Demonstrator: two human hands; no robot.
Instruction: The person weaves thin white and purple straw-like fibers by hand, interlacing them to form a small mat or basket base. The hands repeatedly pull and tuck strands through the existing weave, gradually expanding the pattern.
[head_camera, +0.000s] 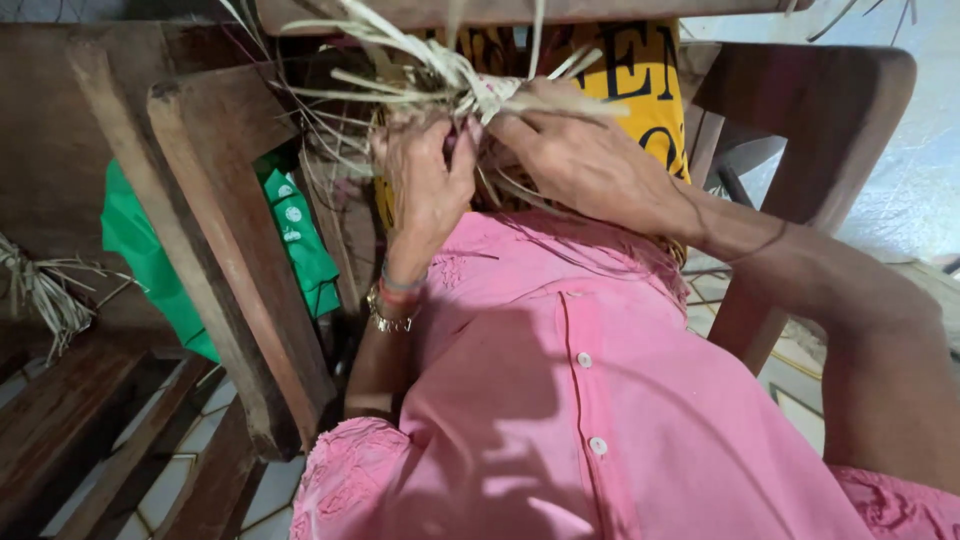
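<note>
My left hand (425, 175) and my right hand (585, 160) meet at a bundle of pale dry straw strands (450, 75) held up in front of my chest. Both hands pinch the strands where they gather into a knot, and loose ends fan out above and to the left. My left wrist wears bracelets (392, 305). My pink buttoned shirt (560, 390) fills the lower middle of the view. What the strands are attached to below the hands is hidden.
A wooden chair arm (235, 260) runs down the left, a second wooden armrest (820, 110) stands at right. A green cloth (150, 260) lies behind the left arm, a yellow printed cloth (640, 85) behind my hands. More straw (45, 290) lies at far left. Tiled floor (190, 480) below.
</note>
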